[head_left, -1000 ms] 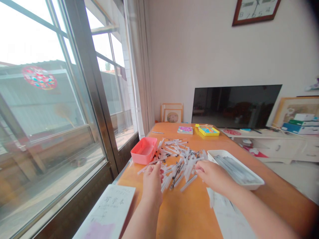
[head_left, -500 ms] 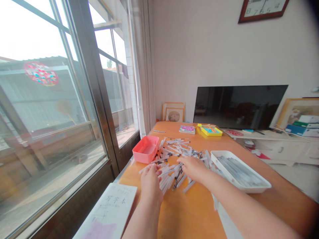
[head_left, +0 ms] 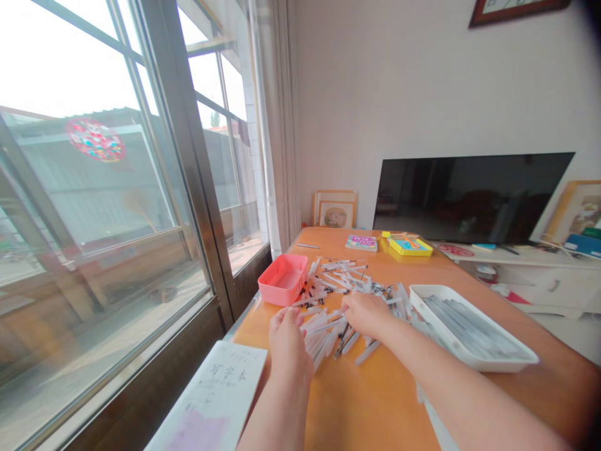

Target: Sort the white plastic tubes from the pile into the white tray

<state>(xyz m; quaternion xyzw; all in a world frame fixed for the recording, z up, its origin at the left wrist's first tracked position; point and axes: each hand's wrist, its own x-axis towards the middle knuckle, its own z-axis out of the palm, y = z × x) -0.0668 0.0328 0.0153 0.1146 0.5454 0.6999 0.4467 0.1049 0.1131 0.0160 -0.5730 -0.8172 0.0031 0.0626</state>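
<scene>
Filling the left side, a dark metal-framed glass door (head_left: 185, 156) bears a round red decoration (head_left: 96, 139). On the near left lies a white paper notebook with a pale purple patch (head_left: 216, 388), beside the edge of a glossy orange-brown table (head_left: 366, 407). Farther off stands an open, rectangular pink plastic box (head_left: 277, 294). The person's left hand (head_left: 287, 335), just nearer than this box, has its fingers curled at the left border of a loose heap of slender, translucent white pen pieces, some with black ends (head_left: 323, 341); whether it grips a piece cannot be told. The heap occupies the middle of the table, its members lying in many directions. Beyond it rests a small purple-and-white printed booklet (head_left: 361, 243). The right hand (head_left: 369, 314) reaches in from the near right, its bent fingers down among the pieces; their tips are hidden, so its grip cannot be determined. Farther right are a shallow yellow box (head_left: 413, 252) at the far edge and, nearer, a white plastic tray (head_left: 509, 364) holding a layer of long greyish sticks (head_left: 464, 326), roughly aligned. Behind stands a black flat-screen television (head_left: 464, 197).
</scene>
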